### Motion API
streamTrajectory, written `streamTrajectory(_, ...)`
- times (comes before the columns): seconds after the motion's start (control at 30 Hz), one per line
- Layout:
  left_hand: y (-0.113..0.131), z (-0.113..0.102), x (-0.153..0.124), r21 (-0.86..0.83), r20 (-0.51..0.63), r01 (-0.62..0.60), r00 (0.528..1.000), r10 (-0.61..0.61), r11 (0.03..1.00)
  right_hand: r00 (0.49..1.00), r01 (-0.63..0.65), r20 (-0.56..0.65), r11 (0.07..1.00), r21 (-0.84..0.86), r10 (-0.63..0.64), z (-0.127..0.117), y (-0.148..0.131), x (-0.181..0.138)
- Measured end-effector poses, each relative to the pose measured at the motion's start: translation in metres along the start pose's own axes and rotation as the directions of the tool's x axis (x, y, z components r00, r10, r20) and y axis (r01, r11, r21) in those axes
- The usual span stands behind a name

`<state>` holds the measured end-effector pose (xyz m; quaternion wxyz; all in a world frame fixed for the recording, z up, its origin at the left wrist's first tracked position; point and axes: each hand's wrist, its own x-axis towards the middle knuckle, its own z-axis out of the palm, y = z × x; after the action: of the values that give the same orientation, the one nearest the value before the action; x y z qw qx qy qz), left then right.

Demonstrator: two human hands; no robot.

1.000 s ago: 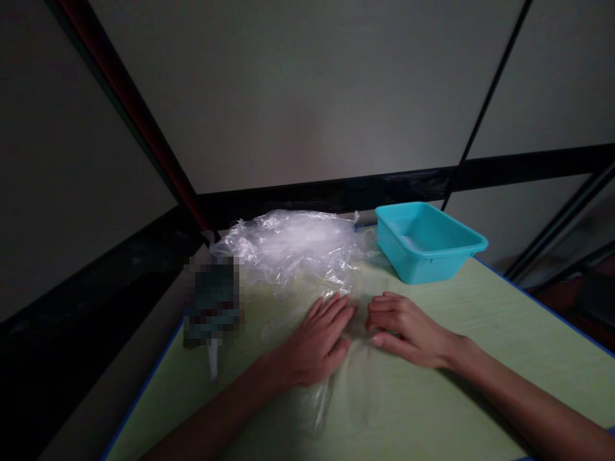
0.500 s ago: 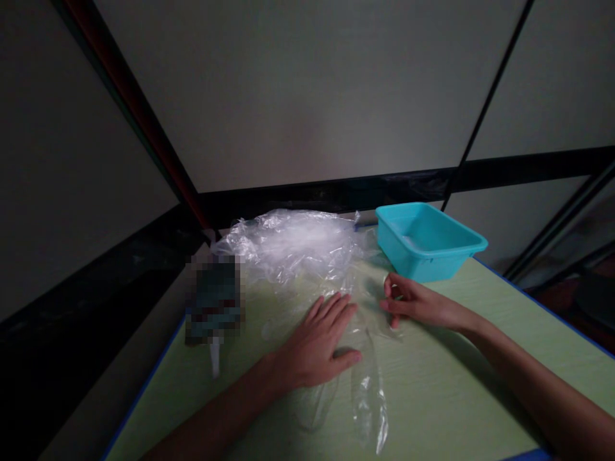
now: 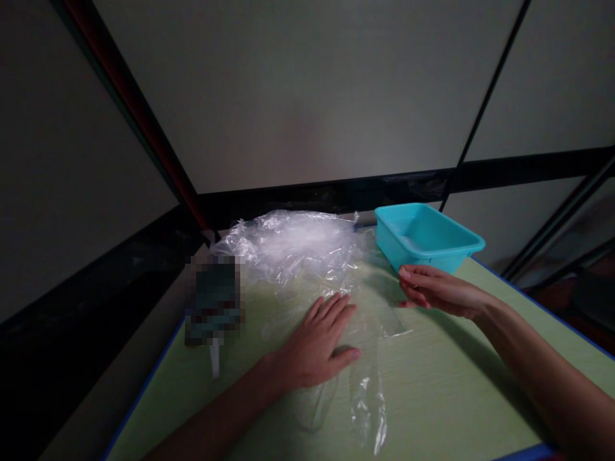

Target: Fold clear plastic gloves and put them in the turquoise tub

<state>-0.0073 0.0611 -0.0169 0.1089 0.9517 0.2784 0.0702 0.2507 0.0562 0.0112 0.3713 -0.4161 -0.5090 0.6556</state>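
Note:
My left hand (image 3: 319, 349) lies palm down with its fingers spread, pressing on a thin clear plastic piece (image 3: 368, 410) spread on the table. This piece has rounded, finger-like ends, like a disposable glove. To the right of it, my right hand (image 3: 439, 291) is raised in front of the teal basin (image 3: 444, 259), thumb and forefinger brought together and the other fingers curled. Whether anything thin is between those fingertips cannot be made out. Behind my left hand sits a crumpled heap of clear plastic (image 3: 298, 246).
A pale green table (image 3: 446, 397) with blue edging carries everything. At the left edge stands a blurred-out dark green item (image 3: 216, 298) with a white strip below it. Light panels (image 3: 312, 96) with dark bands rise right behind the table.
My right hand has moved right and slightly up, away from the plastic piece, to in front of the basin. The plastic's right edge has shifted a little. My left hand has stayed in place.

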Motion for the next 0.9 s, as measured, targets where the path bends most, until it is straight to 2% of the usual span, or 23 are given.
streamTrajectory(0.1,-0.001,0.0,0.0,-0.003,-0.003,-0.002,1.0,0.002,1.0,0.996,-0.054,0.067,0.998,-0.036,0.056,-0.002,0.003,0.001)
streamTrajectory(0.37,-0.002,0.002,0.0,0.01,-0.014,-0.012,1.0,0.012,1.0,0.989,-0.089,0.104,0.98,-0.176,0.109,-0.003,0.001,-0.002)
streamTrajectory(0.57,-0.002,0.003,0.0,0.03,-0.015,-0.018,1.0,0.019,0.999,0.985,-0.04,0.152,0.97,-0.24,0.078,-0.005,0.002,-0.001)
streamTrajectory(0.67,-0.002,0.004,0.0,0.034,-0.017,-0.016,1.0,0.017,0.999,0.966,0.0,0.254,0.98,-0.198,0.051,-0.004,0.005,0.001)
streamTrajectory(0.77,-0.002,0.004,0.0,0.04,-0.015,-0.01,1.0,0.011,0.999,0.888,0.048,0.46,0.996,-0.08,-0.006,0.001,0.012,0.004)
streamTrajectory(0.83,-0.001,0.003,0.0,0.047,-0.005,-0.009,1.0,0.009,0.999,0.784,0.03,0.618,0.998,0.046,-0.052,0.005,0.019,0.004)
streamTrajectory(0.9,0.0,0.002,0.001,0.054,0.007,-0.011,1.0,0.011,0.998,0.65,-0.022,0.745,0.977,0.212,-0.147,0.007,0.024,0.004)
